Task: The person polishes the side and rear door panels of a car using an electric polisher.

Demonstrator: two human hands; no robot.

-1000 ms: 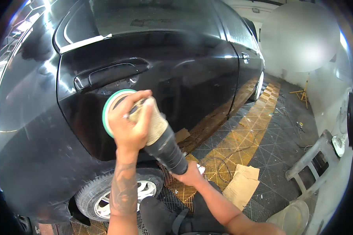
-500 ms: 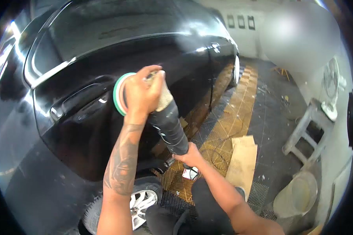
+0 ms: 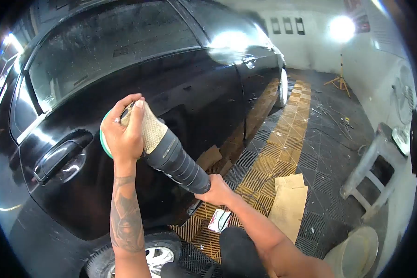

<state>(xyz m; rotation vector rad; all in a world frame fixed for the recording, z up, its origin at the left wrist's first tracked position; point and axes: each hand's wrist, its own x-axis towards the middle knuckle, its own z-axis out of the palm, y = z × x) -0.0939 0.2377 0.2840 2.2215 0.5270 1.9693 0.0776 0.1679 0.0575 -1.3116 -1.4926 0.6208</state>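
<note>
A polisher [image 3: 173, 155] with a black taped body and a tan textured head is held in both hands. My left hand [image 3: 123, 134] wraps around its head, fingers closed over the top. Around the rear end of the body, my right hand [image 3: 216, 190] is closed. The green-edged pad [image 3: 107, 150] is mostly hidden behind my left hand and faces the glossy black car door [image 3: 171, 104]; whether it touches the panel I cannot tell. A door handle [image 3: 60, 160] lies to the left of the pad.
A car wheel [image 3: 160, 257] is below my left forearm. Cardboard [image 3: 289, 204] and a small white container [image 3: 219, 220] lie on the floor grating. On the right stand a grey stool [image 3: 375, 173], a fan [image 3: 403, 92] and a bucket [image 3: 352, 252]. A lit lamp [image 3: 342, 30] stands at the back.
Both hands and the polisher have shifted left and slightly down along the door, closer to the handle. The polisher's body lies at a flatter angle. The view has also shifted.
</note>
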